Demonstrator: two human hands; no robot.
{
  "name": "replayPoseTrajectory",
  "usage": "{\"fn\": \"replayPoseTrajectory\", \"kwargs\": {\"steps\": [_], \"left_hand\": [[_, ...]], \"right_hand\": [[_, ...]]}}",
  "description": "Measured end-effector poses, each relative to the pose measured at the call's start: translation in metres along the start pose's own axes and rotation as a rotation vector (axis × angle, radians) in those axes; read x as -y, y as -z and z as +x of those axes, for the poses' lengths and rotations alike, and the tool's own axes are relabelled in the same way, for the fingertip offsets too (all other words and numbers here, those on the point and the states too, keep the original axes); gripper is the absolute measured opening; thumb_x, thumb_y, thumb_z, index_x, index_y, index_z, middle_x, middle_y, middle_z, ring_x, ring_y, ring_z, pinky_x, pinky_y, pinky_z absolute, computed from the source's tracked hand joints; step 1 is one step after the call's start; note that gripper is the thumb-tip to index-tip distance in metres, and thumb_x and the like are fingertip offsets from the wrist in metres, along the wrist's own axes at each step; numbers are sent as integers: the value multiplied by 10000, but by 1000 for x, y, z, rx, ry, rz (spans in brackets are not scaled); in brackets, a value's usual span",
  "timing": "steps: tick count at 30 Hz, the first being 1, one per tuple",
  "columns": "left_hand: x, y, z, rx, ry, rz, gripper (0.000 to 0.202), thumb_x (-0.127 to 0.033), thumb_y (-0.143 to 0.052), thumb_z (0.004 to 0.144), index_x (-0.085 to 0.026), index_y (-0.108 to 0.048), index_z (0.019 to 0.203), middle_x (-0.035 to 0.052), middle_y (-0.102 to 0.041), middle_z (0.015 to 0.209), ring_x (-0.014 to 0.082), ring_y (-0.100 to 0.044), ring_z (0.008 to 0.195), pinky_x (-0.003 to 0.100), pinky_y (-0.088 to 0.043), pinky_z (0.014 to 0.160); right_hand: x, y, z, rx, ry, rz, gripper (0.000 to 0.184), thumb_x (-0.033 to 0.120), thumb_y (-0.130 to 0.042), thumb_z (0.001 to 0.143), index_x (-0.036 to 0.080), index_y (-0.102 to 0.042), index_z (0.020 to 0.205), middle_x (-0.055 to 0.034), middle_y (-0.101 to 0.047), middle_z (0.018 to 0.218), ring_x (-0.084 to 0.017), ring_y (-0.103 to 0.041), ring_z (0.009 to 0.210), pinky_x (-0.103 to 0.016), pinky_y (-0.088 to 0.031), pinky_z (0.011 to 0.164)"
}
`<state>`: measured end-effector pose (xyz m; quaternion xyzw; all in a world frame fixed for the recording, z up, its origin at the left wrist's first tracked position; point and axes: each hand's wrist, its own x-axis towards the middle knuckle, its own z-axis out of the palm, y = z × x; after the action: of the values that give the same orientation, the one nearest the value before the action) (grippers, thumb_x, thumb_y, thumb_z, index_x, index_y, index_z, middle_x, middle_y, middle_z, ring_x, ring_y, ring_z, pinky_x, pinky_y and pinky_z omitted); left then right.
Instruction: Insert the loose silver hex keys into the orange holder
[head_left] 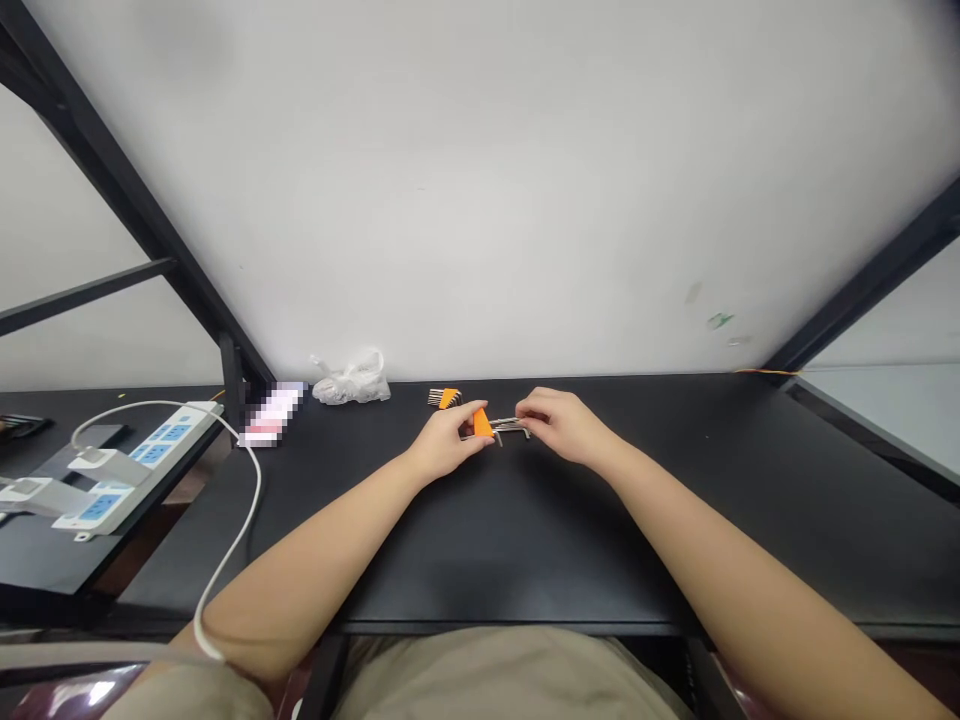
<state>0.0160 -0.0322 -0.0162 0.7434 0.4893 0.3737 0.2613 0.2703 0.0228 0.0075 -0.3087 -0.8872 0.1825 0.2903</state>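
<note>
My left hand [448, 440] is closed around an orange hex key holder [482, 423], thumb in front and fingers behind. Metal hex keys [511, 425] stick out of the holder to the right, their bent ends turned toward my right hand [553, 420]. The right fingers are pinched at the end of one hex key. Another orange holder with several hex keys [448, 398] lies on the black table just behind my left hand. My fingers hide part of the held holder.
A crumpled clear plastic bag [352, 380] lies against the wall. A blurred flat item [274, 413] is left of it. A white power strip [142, 465] with plugged-in adapters is at far left, and a white cable [259, 480] crosses over my left arm. Black frame bars [150, 210] slant upward.
</note>
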Motion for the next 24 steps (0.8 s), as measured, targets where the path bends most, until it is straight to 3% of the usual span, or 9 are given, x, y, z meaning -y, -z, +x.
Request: {"fn": "replayPoseTrajectory", "kwargs": {"steps": [7, 16, 24], "left_hand": [[-2, 1, -1, -20, 11, 3, 624, -324, -760, 829, -207, -581, 1415, 50, -702, 978, 187, -663, 869, 344, -552, 881], [2, -4, -1, 7, -25, 18, 625, -321, -747, 840, -219, -559, 1428, 22, -699, 974, 162, -653, 865, 336, -566, 878], [-2, -1, -1, 0, -5, -40, 628, -326, -751, 839, -204, -562, 1425, 37, -712, 980, 175, -676, 874, 350, -574, 900]], "right_hand": [[-5, 2, -2, 14, -8, 10, 165, 238, -552, 928, 236, -717, 921, -54, -661, 953, -167, -606, 781, -305, -483, 725], [3, -1, -3, 22, 137, -53, 205, 203, -520, 969, 236, -720, 1000, -62, -640, 972, -165, -607, 811, -296, -491, 734], [-3, 4, -2, -2, 65, -28, 170, 209, -547, 962, 238, -715, 955, -48, -645, 966, -150, -609, 778, -280, -486, 719]]}}
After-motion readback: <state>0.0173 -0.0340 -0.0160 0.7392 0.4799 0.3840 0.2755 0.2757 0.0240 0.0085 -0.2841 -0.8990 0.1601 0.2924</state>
